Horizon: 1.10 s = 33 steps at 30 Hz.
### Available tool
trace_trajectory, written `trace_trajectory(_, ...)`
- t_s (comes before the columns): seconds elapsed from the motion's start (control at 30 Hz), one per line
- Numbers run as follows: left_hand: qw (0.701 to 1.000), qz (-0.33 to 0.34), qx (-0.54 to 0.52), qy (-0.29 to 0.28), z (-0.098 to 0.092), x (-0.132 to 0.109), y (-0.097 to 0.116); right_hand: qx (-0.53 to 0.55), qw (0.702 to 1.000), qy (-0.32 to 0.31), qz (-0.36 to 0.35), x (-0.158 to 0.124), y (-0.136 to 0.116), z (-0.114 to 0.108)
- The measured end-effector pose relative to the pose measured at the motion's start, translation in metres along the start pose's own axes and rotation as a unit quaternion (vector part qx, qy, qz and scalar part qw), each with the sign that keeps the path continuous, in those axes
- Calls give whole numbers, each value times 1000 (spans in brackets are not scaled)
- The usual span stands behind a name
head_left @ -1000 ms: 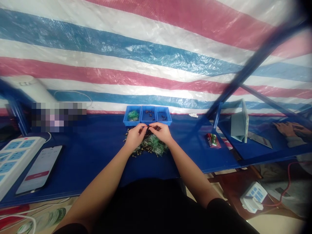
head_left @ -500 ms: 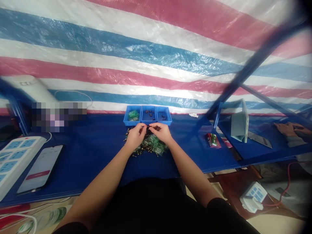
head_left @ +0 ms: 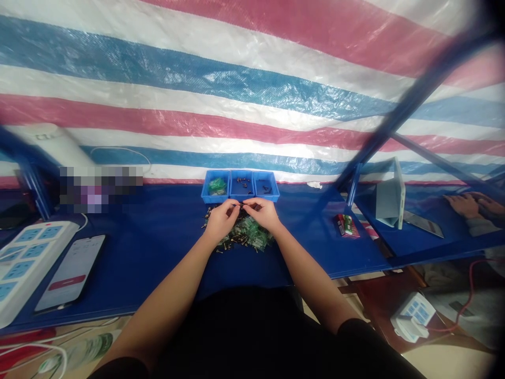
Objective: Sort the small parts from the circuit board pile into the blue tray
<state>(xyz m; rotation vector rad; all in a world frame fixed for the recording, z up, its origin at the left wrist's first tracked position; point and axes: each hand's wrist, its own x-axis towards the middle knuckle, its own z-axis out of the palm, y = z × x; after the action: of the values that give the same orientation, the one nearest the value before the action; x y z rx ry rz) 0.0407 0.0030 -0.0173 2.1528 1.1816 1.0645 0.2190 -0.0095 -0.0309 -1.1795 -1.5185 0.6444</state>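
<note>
My left hand (head_left: pixel 223 220) and my right hand (head_left: pixel 261 213) meet fingertip to fingertip above a pile of small parts. Both are closed in a pinch on a tiny dark piece (head_left: pixel 242 204), too small to name. Under the hands lies the pile: green plastic pieces (head_left: pixel 252 234) mixed with small brass-coloured and dark screw-like parts (head_left: pixel 223 245). Just beyond the fingers stand three joined blue bins. The left bin (head_left: pixel 215 199) holds green pieces, the middle bin (head_left: pixel 241 197) a few dark and brass parts, the right bin (head_left: pixel 268 198) a few dark parts.
A phone (head_left: pixel 71 271) and a white power strip (head_left: pixel 29 263) lie at left. On the right are a small red-green box (head_left: pixel 347 225), a blue metal post (head_left: pixel 354 185) and a tablet in its case (head_left: pixel 390 200). Another person's hands (head_left: pixel 469 204) rest farther right.
The view has shifted very slightly. Both hands stay pinched together over the pile, with almost no visible movement.
</note>
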Motion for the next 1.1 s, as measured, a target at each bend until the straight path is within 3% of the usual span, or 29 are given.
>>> trace_trajectory(0.87, 1000, 12, 15, 1, -2, 1, -2, 0, 1000, -5, -16, -1, 3, 3)
trace_trajectory(1.1, 996, -30, 71, 47, -4, 9, -23, -58, 998, 21, -14, 4, 7, -6)
